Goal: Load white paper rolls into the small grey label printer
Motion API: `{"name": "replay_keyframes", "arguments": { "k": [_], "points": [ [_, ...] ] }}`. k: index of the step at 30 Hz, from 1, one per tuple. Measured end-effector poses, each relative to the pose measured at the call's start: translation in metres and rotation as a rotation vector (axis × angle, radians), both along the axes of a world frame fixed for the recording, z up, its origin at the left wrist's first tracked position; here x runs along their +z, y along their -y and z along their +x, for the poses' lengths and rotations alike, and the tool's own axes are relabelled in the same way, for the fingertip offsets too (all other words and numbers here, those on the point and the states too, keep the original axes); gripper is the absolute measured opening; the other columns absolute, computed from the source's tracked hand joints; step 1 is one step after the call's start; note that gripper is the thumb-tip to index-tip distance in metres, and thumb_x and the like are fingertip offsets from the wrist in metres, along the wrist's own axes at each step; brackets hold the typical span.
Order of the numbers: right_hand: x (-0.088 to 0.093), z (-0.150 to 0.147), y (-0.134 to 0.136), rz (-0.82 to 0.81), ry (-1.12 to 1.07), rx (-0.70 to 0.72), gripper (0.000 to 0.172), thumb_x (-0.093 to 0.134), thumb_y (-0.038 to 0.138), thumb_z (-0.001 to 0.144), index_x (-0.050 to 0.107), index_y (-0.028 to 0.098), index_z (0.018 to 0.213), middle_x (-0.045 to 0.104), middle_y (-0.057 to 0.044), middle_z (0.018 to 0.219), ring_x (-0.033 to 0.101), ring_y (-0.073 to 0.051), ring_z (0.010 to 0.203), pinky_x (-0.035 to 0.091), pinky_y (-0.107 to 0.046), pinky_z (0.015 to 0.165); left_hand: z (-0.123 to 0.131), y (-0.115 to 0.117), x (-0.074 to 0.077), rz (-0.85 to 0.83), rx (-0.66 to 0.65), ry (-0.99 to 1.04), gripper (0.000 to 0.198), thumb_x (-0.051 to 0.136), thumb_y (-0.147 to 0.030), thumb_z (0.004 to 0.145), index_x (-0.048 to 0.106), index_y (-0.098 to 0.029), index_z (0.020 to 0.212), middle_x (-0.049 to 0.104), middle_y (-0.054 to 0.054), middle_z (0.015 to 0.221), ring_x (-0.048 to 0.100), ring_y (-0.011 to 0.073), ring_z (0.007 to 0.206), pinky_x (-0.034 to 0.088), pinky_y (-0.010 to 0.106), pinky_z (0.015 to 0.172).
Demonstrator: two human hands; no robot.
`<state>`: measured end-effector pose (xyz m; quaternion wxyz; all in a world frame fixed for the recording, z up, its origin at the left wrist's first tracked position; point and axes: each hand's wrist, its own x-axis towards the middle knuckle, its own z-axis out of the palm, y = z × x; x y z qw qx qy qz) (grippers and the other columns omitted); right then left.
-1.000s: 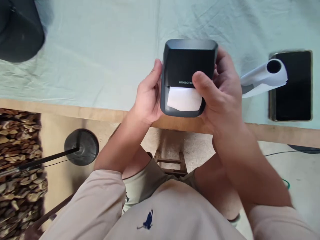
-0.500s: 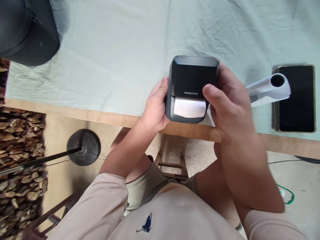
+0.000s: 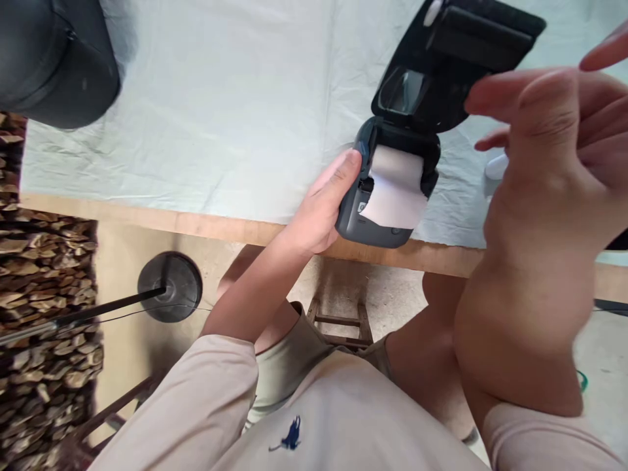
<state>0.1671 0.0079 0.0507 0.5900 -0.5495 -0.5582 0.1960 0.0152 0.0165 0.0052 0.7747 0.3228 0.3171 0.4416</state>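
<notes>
A small dark label printer (image 3: 366,219) sits at the table's near edge with its lid (image 3: 451,59) swung up and back. A white paper roll (image 3: 395,186) lies exposed inside, its end draped over the front. My left hand (image 3: 321,209) grips the printer's left side, fingers wrapped against the body. My right hand (image 3: 549,144) hovers to the right of the raised lid, close to the camera, fingers spread and holding nothing.
A pale green cloth (image 3: 220,111) covers the wooden table (image 3: 196,222). A black rounded object (image 3: 53,59) sits at the far left corner. Below are a round black stand base (image 3: 169,288), a stacked woodpile (image 3: 44,307) and a wooden stool (image 3: 338,324).
The printer's lid has swung open, baring the roll. My right hand let go of the printer and lifted up to the right. The phone and loose paper tube are now behind my right hand.
</notes>
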Motion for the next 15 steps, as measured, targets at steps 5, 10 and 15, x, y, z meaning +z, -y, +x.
{"name": "replay_keyframes", "arguments": {
  "k": [5, 10, 15],
  "points": [
    [0.0024, 0.0074, 0.0031, -0.169, 0.619, 0.052, 0.012, 0.057, 0.027, 0.078, 0.060, 0.021, 0.088, 0.063, 0.002, 0.083, 0.051, -0.005, 0.062, 0.038, -0.022, 0.058, 0.0025, 0.0012, -0.0005, 0.013, 0.038, -0.056, 0.041, 0.047, -0.054, 0.086, 0.060, -0.018, 0.098, 0.068, 0.004, 0.104, 0.048, 0.0236, 0.136, 0.051, 0.036, 0.106],
    [0.0060, 0.0087, 0.0055, -0.387, 0.945, 0.130, 0.029, 0.059, 0.035, 0.077, 0.062, 0.033, 0.105, 0.063, 0.003, 0.072, 0.046, -0.008, 0.057, 0.030, -0.025, 0.061, 0.0032, 0.0053, 0.0028, -0.010, 0.063, -0.075, 0.028, 0.057, -0.043, 0.084, 0.063, -0.019, 0.098, 0.066, 0.001, 0.105, 0.052, 0.0232, 0.131, 0.049, 0.034, 0.108],
    [0.0025, 0.0084, 0.0035, -0.411, 0.998, 0.156, 0.039, 0.066, 0.035, 0.069, 0.060, 0.029, 0.107, 0.064, 0.002, 0.077, 0.051, -0.010, 0.062, 0.033, -0.024, 0.060, 0.0027, 0.0059, 0.0054, -0.047, 0.064, -0.050, 0.021, 0.054, -0.035, 0.086, 0.064, -0.019, 0.094, 0.067, 0.000, 0.104, 0.052, 0.0196, 0.131, 0.049, 0.030, 0.108]
  ]
}}
